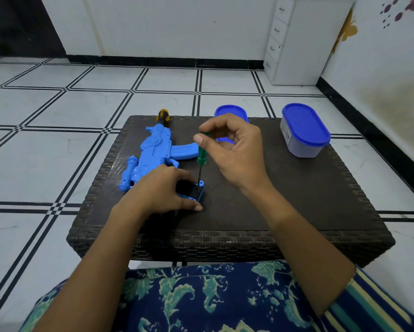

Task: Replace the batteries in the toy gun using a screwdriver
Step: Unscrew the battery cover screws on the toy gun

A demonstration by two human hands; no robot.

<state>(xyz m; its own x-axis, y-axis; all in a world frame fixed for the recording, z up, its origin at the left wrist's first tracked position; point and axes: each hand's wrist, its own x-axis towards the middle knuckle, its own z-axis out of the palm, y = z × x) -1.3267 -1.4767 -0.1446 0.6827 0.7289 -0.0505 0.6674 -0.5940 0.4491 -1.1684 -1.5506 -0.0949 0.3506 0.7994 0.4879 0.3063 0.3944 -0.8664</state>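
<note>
Lying on its side on the left half of a dark woven-pattern table (297,207), the blue plastic toy gun (153,152) points its orange-and-black muzzle toward the far edge, its curved magazine jutting right and its butt end nearest the person. The left hand (162,190) presses down on that butt end, fingers spread over a black panel framed in blue, thumb resting on the tabletop beside it. The right hand (234,149) pinches the top of a green-handled screwdriver (202,152) between thumb and fingertips, holding it nearly upright with its thin metal shaft planted at the panel's blue rim. Behind the right hand sits a blue-lidded container (227,112), mostly hidden; its contents cannot be seen. Well apart to the right stands a translucent oval tub (304,133) closed by a blue lid, its contents unclear through the cloudy wall. No lettering or brand is legible on any item.
</note>
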